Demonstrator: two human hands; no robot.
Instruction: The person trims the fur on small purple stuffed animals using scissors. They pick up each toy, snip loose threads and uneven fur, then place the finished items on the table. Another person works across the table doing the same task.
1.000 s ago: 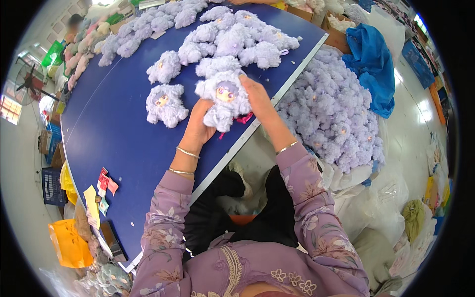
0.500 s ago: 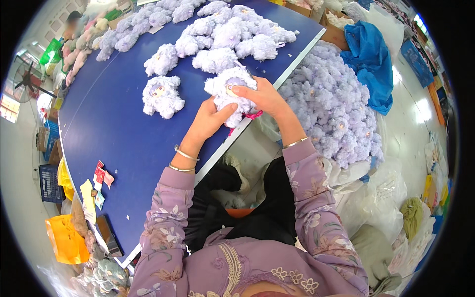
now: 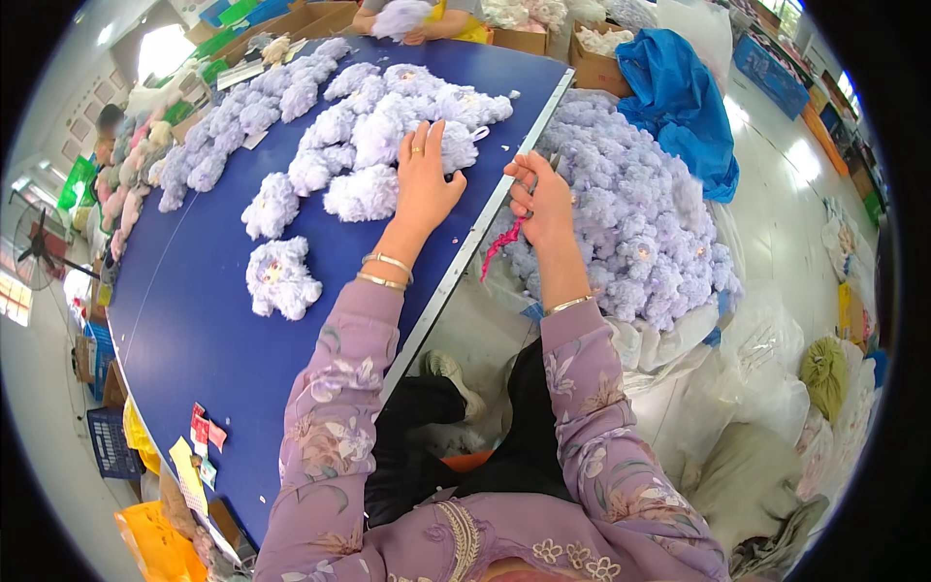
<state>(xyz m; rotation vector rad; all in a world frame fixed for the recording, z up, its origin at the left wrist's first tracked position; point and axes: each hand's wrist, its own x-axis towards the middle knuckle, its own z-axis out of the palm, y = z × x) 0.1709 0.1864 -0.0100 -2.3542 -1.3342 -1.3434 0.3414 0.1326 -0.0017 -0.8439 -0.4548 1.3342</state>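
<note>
While the left hand [image 3: 427, 184] is hovering over or resting on the near side of a heap of lavender plush dolls [image 3: 393, 107], its fingers are spreading apart with the thumb standing off; whether it is touching any fur, I cannot tell. One plush doll [image 3: 359, 194] is lying just beside its palm, its face out of sight. The right hand [image 3: 545, 199] is curling nearly closed past the table's edge, and a bright pink cord [image 3: 502, 250] is dangling from it; what else those fingers are gripping, I cannot tell. Left of the heap, a face-up doll [image 3: 282, 278] is lying apart, with another doll [image 3: 271, 206] sitting between it and the heap.

To the right, a white plastic sack [image 3: 669, 344] is holding a great mound of similar lavender plush [image 3: 630, 213], a few printed faces peeping out. A crumpled blue plastic bag [image 3: 679, 107] is sagging beside it. Behind, an open cardboard box [image 3: 599, 70] is holding whitish fluffy pieces [image 3: 603, 41]. A dark blue slatted crate [image 3: 112, 441] is standing on the left, and an orange bag [image 3: 160, 543] is slumping near the table's lower corner.

Beneath the dolls, the blue tabletop [image 3: 204, 320] is stretching toward a pale edge strip [image 3: 427, 320]; a red packet [image 3: 200, 425] and a yellow card [image 3: 189, 475] are lying at its lower left. Across the table, a co-worker's hand [image 3: 417, 36] is holding another lavender plush [image 3: 400, 17]. A fan [image 3: 37, 242] is standing at far left, and the pale floor [image 3: 776, 194] is reflecting the lights.
</note>
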